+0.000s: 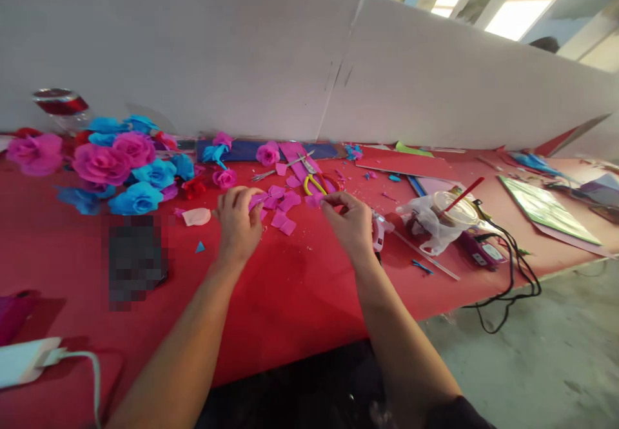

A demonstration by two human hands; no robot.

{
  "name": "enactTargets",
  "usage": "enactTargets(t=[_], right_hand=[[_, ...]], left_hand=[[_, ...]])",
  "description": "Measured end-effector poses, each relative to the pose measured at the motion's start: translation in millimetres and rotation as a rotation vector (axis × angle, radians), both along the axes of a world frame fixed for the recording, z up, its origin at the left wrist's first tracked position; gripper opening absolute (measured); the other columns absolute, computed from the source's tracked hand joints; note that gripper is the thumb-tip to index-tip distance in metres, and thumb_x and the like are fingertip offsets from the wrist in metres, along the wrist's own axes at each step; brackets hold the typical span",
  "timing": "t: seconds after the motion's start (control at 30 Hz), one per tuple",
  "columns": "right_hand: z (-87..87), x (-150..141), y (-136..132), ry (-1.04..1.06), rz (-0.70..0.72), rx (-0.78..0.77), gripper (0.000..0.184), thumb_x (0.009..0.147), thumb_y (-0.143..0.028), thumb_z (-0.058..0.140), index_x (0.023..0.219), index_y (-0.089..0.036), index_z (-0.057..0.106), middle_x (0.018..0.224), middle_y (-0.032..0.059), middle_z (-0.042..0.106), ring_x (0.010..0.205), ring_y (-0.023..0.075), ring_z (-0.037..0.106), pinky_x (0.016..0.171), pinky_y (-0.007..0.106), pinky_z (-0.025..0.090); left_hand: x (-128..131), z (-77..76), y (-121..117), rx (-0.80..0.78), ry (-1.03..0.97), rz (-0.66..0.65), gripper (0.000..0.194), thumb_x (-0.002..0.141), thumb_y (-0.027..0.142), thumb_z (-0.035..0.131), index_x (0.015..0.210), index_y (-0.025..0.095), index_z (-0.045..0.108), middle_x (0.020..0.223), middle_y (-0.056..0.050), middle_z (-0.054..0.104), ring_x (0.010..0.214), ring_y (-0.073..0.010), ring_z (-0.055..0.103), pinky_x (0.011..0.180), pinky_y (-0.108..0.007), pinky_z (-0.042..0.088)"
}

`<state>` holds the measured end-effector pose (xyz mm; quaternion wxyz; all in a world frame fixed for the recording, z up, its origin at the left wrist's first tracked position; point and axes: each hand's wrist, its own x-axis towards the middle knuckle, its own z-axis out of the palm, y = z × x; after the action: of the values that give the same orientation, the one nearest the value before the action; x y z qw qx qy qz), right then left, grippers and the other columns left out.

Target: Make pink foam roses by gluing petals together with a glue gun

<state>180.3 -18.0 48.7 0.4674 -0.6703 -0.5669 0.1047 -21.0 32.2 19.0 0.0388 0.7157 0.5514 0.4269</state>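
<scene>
My left hand (238, 228) is closed, thumb and forefinger at a purple paper petal (256, 202). My right hand (351, 226) pinches another small purple petal (314, 201) between its fingertips. Several loose purple petals (284, 222) lie on the red table between the hands. Just beyond them are scissors (314, 184) with yellow and red handles and a purple paper strip (294, 156). A glue gun (380, 232), white and partly hidden, lies beside my right hand. Left of my left hand rests a pale pink petal (196, 217).
Pink and blue paper roses (104, 163) crowd the left back, near a lidded jar (62, 106). A dark pixelated object (135, 258) lies in front. Rightward are a bagged cup (449, 213) with a red straw, a purple power box (483, 251) and black cables (515, 287).
</scene>
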Motion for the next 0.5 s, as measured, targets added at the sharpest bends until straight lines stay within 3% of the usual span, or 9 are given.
enactTargets(t=[0.07,0.17,0.27,0.4,0.5], right_hand=[[-3.3,-4,6,-0.163,0.039,0.037,0.014,0.077,-0.023,0.057,0.081,-0.022,0.070,0.080,0.0017,0.071,0.074,0.0171,0.061,0.072,0.029,0.043],[-16.4,-10,9,-0.385,0.066,-0.007,0.017,0.081,-0.020,0.054,0.082,-0.021,0.071,0.087,0.0053,0.072,0.085,0.0207,0.060,0.080,0.033,0.040],[-27.1,-18,7,-0.572,0.067,-0.082,0.022,0.088,-0.023,0.049,0.086,-0.021,0.071,0.089,0.0082,0.070,0.090,0.0236,0.055,0.081,0.037,0.034],[-31.5,-31,2,-0.783,0.227,-0.168,0.024,0.091,-0.022,0.046,0.085,-0.022,0.069,0.086,0.0092,0.068,0.094,0.0248,0.050,0.081,0.038,0.028],[-33.6,-35,-1,-0.816,0.319,-0.199,0.023,0.089,-0.020,0.048,0.081,-0.021,0.069,0.083,0.0091,0.069,0.093,0.0247,0.049,0.080,0.038,0.028]], left_hand=[[-3,-0.4,1,-0.020,0.055,0.039,0.020,0.082,0.020,0.053,0.092,0.022,0.070,0.102,-0.009,0.065,0.101,-0.0286,0.052,0.086,-0.044,0.038],[-8,-3.7,4,-0.090,0.120,-0.048,0.021,0.080,0.018,0.054,0.080,0.025,0.074,0.088,-0.006,0.072,0.091,-0.0266,0.058,0.084,-0.044,0.038],[-10,-7.9,8,-0.159,0.134,-0.099,0.020,0.079,0.018,0.056,0.078,0.026,0.074,0.085,-0.006,0.074,0.086,-0.0260,0.062,0.083,-0.044,0.037],[-10,-9.8,11,-0.212,0.090,-0.047,0.018,0.079,0.019,0.057,0.081,0.024,0.074,0.088,-0.007,0.075,0.086,-0.0262,0.064,0.079,-0.041,0.039],[-11,-7.9,10,-0.205,0.092,0.017,0.019,0.078,0.017,0.057,0.082,0.024,0.074,0.089,-0.007,0.075,0.086,-0.0272,0.064,0.080,-0.043,0.038]])
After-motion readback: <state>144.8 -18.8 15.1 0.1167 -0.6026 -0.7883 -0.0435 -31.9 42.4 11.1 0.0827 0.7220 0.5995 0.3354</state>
